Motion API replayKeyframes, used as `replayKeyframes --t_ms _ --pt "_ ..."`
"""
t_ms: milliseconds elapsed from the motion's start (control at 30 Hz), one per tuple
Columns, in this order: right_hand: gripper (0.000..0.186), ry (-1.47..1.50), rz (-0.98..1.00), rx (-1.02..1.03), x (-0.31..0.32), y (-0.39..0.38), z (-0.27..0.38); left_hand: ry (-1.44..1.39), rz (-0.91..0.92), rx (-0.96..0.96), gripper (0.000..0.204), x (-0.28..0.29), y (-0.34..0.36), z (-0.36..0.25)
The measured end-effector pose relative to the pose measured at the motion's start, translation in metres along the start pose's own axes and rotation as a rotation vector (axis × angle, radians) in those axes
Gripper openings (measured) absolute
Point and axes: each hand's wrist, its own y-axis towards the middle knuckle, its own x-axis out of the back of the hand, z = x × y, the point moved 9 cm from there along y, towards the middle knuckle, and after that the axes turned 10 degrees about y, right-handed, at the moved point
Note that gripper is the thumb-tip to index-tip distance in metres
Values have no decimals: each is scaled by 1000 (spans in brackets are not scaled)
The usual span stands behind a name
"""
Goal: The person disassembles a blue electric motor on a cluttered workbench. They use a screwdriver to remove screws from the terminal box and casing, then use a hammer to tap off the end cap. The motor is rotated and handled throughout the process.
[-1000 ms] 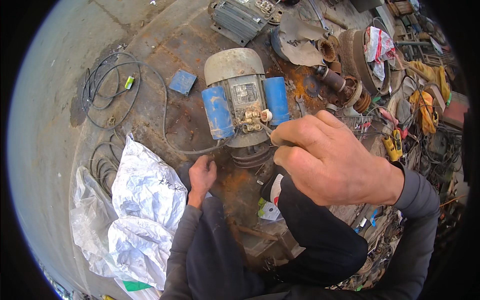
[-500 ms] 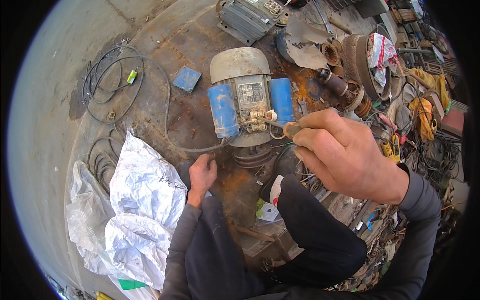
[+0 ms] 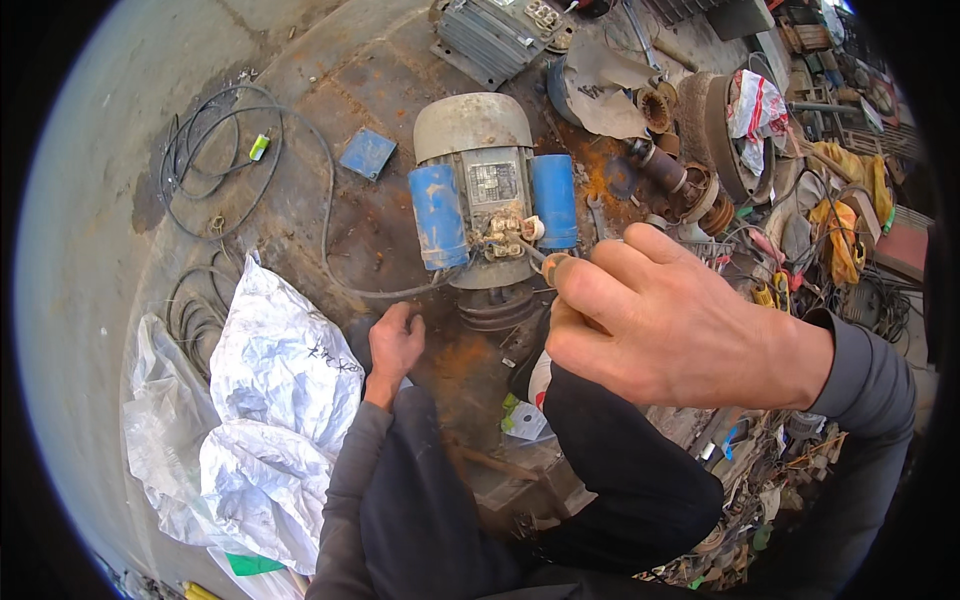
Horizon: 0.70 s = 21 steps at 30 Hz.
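From where I stand, the right hand (image 3: 660, 325) is clamped round a screwdriver (image 3: 553, 266), its shaft at the terminals (image 3: 503, 238) of an electric motor (image 3: 490, 182) lying on the stained ground (image 3: 375, 228) before the person. The left hand (image 3: 395, 347) curls beside the left knee (image 3: 412, 415); whether it grips anything I can't tell.

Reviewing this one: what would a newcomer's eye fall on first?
Probably the grey motor at the centre, flanked by two bright blue cylinders. Next, the right hand, lower right of the motor, gripping a screwdriver-like tool angled toward the motor's exposed terminals. Then the crumpled white sack at the lower left.
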Motion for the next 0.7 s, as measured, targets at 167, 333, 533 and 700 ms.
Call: replayKeyframes --t_ms 167,333,533,700 --pt "19 243 30 -413 10 7 -32 -49 -79 -72 12 7 0 -5" --pt "32 618 87 -1019 -6 -16 -81 -72 -104 -91 11 8 -2 -4" --pt "37 -143 435 -232 -21 -4 -34 -47 -76 -94 12 9 0 -8" --pt "34 116 260 -556 -8 2 -58 -23 -72 -78 11 9 0 -8"
